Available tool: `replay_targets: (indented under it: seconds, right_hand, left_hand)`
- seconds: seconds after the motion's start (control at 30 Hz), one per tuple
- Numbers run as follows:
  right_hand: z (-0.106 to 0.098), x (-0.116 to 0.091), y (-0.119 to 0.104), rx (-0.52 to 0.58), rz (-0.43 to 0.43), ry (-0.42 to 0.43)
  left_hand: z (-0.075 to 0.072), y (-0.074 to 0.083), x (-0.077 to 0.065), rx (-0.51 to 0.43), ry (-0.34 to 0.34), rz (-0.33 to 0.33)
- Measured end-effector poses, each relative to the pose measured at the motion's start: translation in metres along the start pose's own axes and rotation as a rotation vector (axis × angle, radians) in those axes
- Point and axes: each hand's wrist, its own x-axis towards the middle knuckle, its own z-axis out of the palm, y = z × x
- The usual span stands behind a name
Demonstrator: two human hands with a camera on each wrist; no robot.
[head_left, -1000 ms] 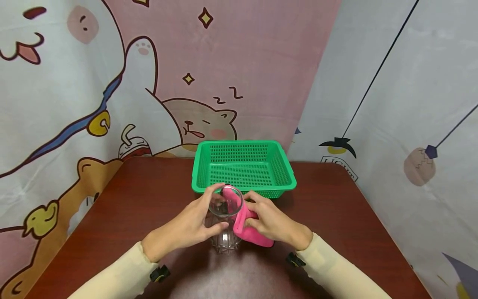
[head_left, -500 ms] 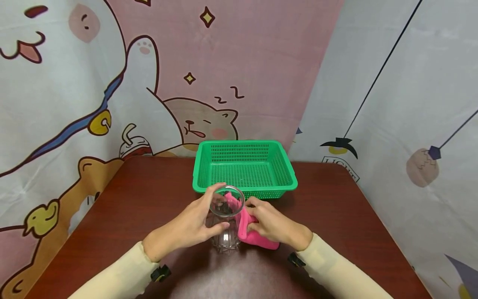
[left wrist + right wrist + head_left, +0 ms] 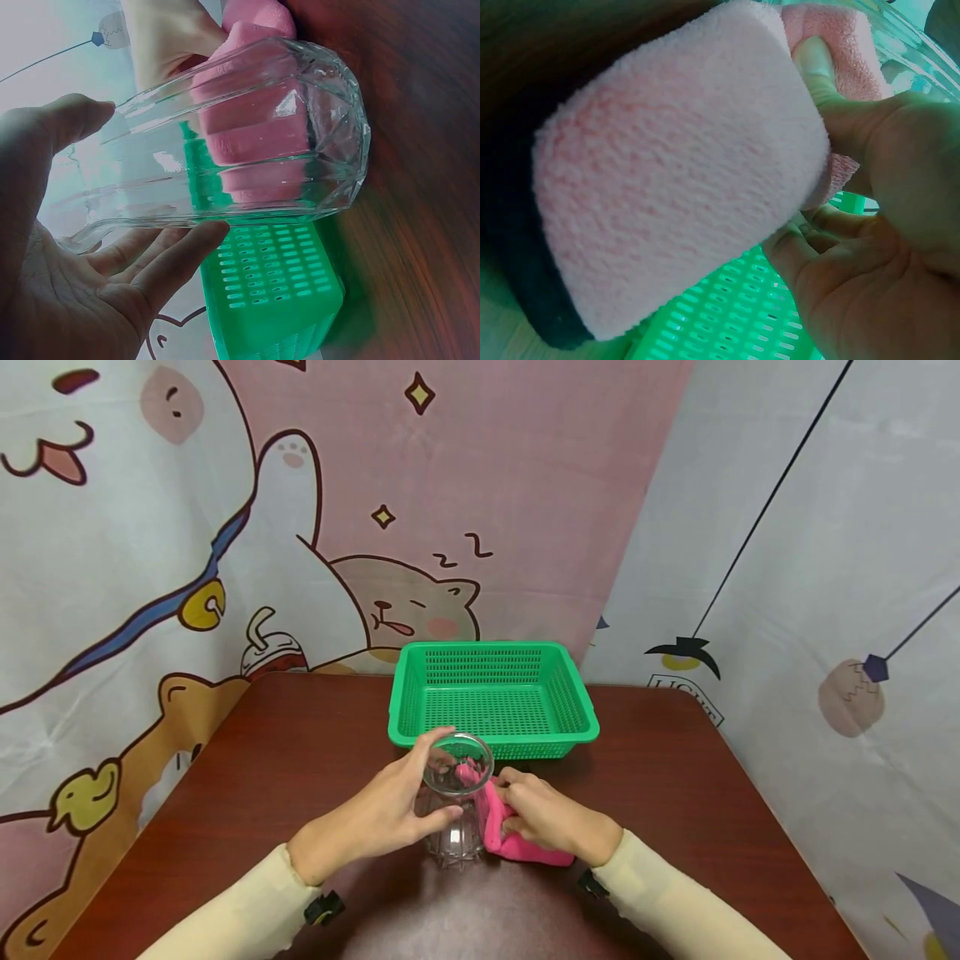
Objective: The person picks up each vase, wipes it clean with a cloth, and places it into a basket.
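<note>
A clear glass vase (image 3: 456, 835) with a ribbed side and a faceted base stands upright in the middle of the table. My left hand (image 3: 378, 806) grips it from the left near its round rim, thumb in front and fingers behind. On the other side, my right hand (image 3: 555, 810) pinches a folded pink cloth (image 3: 534, 850) against the outside wall. Pink shows through the glass in the left wrist view. Fuzzy pile and a dark edge mark the cloth (image 3: 682, 165) in the right wrist view, where it hides much of the vase.
A green plastic basket (image 3: 495, 740) with a perforated wall sits directly behind the vase, close to both hands. The brown table (image 3: 315, 735) ends at a cartoon-printed curtain (image 3: 540, 485) at the back and sides.
My right hand and the cloth have slid slightly down and to the right along the vase, and less pink shows behind its rim. The left hand keeps its grip.
</note>
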Motion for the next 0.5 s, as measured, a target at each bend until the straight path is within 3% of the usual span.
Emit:
replay_targets:
  seconds: [0.5]
  right_hand:
    - [0.0000, -0.0004, -0.0006, -0.022, -0.008, 0.007]
  left_hand:
    - [-0.0008, 0.0003, -0.0004, 0.003, -0.001, -0.003]
